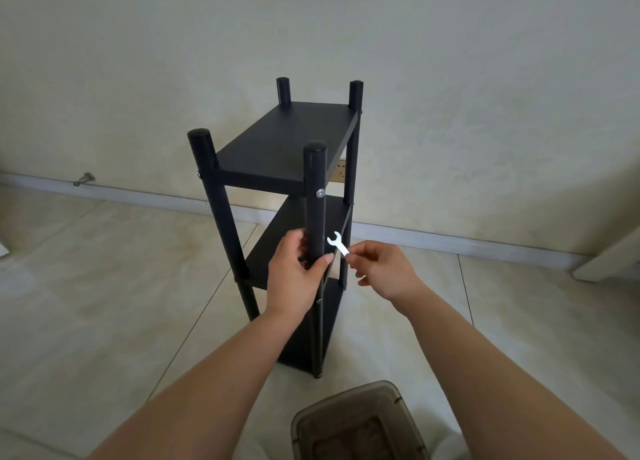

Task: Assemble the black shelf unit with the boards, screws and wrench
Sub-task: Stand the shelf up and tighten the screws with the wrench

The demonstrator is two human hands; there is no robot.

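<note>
The black shelf unit [287, 148] stands upright on the tiled floor, with three boards between four round posts. My left hand [294, 276] grips the near right post [316, 224] at the height of the middle board. A silver screw head [320, 193] shows on that post by the top board. My right hand [384, 269] pinches the handle of a small white flat wrench [337, 244]. The wrench's open jaw points up and left, just right of the post and apart from it.
A translucent brown plastic box [360, 425] sits on the floor close to me, below the shelf unit. A wall with a baseboard runs behind the unit, with a socket [341, 172] seen through it. A small metal fitting [83, 179] lies by the wall at the left.
</note>
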